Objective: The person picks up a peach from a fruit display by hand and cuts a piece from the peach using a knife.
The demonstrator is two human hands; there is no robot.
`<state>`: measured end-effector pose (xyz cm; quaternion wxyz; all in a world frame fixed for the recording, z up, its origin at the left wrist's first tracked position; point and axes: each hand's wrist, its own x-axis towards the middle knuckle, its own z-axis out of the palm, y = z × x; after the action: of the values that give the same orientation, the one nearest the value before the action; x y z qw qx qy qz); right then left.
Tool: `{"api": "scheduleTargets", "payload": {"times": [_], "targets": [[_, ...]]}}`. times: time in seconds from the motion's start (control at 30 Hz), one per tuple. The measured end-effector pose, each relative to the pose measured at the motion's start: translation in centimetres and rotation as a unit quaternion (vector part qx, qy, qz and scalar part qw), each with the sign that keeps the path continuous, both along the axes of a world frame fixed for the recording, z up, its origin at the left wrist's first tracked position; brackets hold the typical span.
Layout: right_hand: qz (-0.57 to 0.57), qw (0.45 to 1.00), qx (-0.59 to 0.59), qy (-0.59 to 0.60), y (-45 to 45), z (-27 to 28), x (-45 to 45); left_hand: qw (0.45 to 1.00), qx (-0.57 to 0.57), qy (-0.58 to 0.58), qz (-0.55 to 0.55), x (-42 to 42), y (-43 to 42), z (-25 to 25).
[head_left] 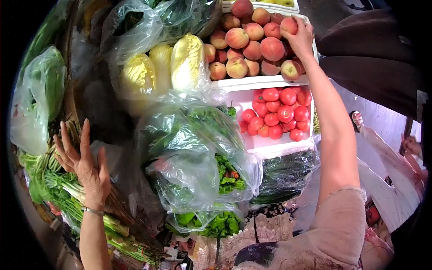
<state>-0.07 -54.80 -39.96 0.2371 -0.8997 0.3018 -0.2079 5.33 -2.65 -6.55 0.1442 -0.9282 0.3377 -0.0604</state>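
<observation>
My right hand (301, 38) reaches to the far right corner of a white foam box (261, 83) heaped with peaches. Its fingers are closed round a peach (289, 25) at the top of the pile; other peaches (272, 48) lie just beside it. My left hand (83, 164) is raised on the left with fingers spread and nothing in it. Beneath and around that hand are bunches of leafy greens with pale stalks (72, 191). A bracelet (93, 210) circles my left wrist.
Tomatoes (285, 114) fill part of a nearer white box (281, 150). Napa cabbages (188, 63) and bagged greens (193, 121) occupy the middle. Dark wrapped vegetables (283, 175) lie below the tomatoes. People in dark clothing (369, 58) and pale trousers (382, 166) are at the right.
</observation>
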Motion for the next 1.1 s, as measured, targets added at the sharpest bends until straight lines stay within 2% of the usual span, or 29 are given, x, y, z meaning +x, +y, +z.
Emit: {"api": "scheduleTargets", "payload": {"times": [0.07, 0.13, 0.3, 0.4, 0.53, 0.6, 0.63, 0.67, 0.73, 0.8, 0.87, 0.93, 0.97, 1.1], "targets": [[0.053, 0.997, 0.058, 0.022, -0.8, -1.6, -1.6, 1.000, 0.000, 0.000, 0.002, 0.0, 0.4, -0.1], [0.069, 0.996, 0.058, 0.019, -0.2, -1.4, -2.8, 1.000, -0.001, 0.000, 0.000, 0.2, 0.4, -0.3], [0.050, 0.990, 0.128, -0.010, -0.7, -2.3, -3.4, 1.000, 0.000, -0.008, -0.023, 0.2, 0.4, -0.2], [0.039, 0.990, 0.134, 0.022, -1.3, -2.4, -3.8, 0.999, -0.002, -0.012, -0.031, 0.4, 0.5, -0.4], [0.031, 0.992, 0.126, 0.004, 0.3, -0.5, -3.1, 0.999, 0.006, -0.017, -0.035, 0.3, 0.5, -0.3], [-0.004, 0.999, -0.045, 0.005, 2.6, 1.7, -1.9, 0.999, 0.011, -0.025, -0.032, 0.3, 0.3, -0.2], [0.064, 0.995, -0.074, -0.029, 2.8, 1.7, -0.8, 0.999, 0.017, -0.031, -0.031, 0.2, 0.3, -0.1], [0.111, 0.993, 0.032, -0.032, 3.8, 1.2, 0.4, 0.999, 0.019, -0.029, -0.031, 0.2, 0.4, -0.2], [0.150, 0.988, 0.018, -0.015, 7.0, -0.9, 2.4, 0.999, 0.014, -0.024, -0.025, 0.3, 0.4, -0.2], [0.174, 0.974, 0.033, 0.141, 10.3, 1.0, 4.2, 1.000, 0.010, -0.013, -0.018, 0.3, 0.4, -0.1], [0.159, 0.981, 0.022, 0.110, 13.0, 0.6, 5.2, 1.000, 0.005, 0.002, -0.014, 0.3, 0.3, -0.2], [0.135, 0.976, 0.054, 0.164, 14.3, -1.4, 5.8, 1.000, 0.001, 0.004, -0.016, 0.3, 0.4, -0.1], [0.134, 0.979, 0.032, 0.147, 14.7, -2.5, 5.8, 1.000, 0.003, 0.003, -0.017, 0.3, 0.4, -0.1], [0.160, 0.974, 0.027, 0.158, 14.1, -1.4, 5.1, 1.000, -0.002, -0.004, -0.024, 0.3, 0.3, -0.2]]}}
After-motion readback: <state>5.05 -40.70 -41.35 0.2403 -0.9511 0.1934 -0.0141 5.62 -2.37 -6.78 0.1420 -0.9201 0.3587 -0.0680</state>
